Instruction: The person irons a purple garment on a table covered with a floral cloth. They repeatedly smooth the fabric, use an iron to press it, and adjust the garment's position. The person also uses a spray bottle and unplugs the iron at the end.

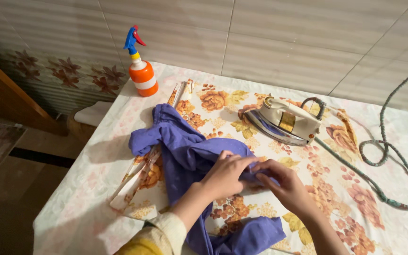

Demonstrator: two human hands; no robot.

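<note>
Floral cloth covers the surface (pixel 95 141), where a crumpled purple garment (pixel 185 156) is spread near the middle. An iron (pixel 286 120) is rested to the far right, a spray bottle (pixel 141 71) far left. A fold is pinched by left hand (pixel 225 174) and right hand (pixel 284 184) fingers; smoothing seems underway, and flattening calls for even pulling.

A cream iron (pixel 286 122) lay tipped on its side on the floral ironing cloth (pixel 336 189). Its green cord (pixel 387 156) trailed from the iron's back end and looped just right of the iron. An orange and white spray bottle (pixel 141 71) with a blue and red trigger stood well left of the iron, near the tiled wall (pixel 260 38).
</note>
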